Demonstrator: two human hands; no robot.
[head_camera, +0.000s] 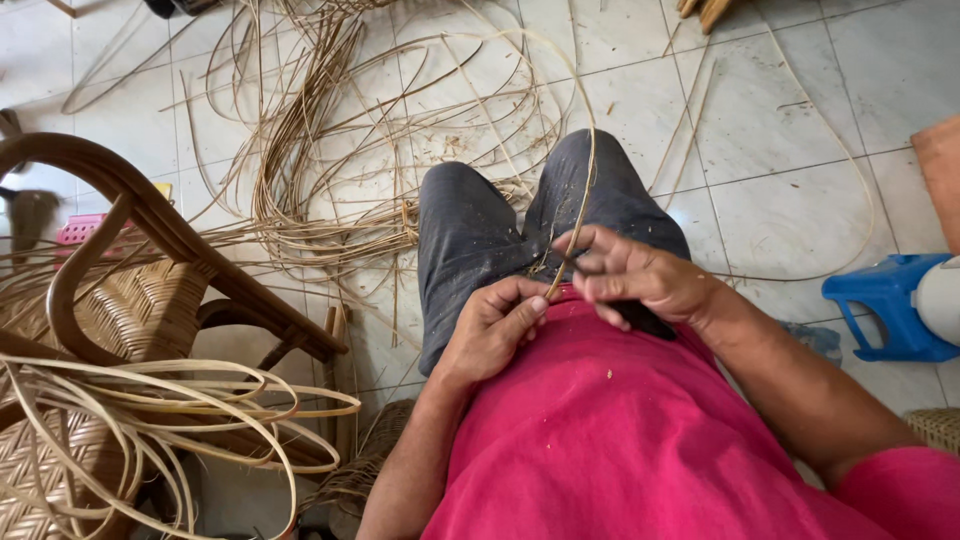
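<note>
Fingers of the right hand pinch the thin cane strip, which arcs toward twelve o'clock over the knees; the left hand closes around its lower end. Light, springy, probably splintery; best gripped low.

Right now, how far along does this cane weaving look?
Done: the chair at the left already carries woven panels. In hand: the left hand and right hand pinch one thin cane strip over the lap. Left: loose strands cover the floor, and a bundle lies across the chair.
</note>
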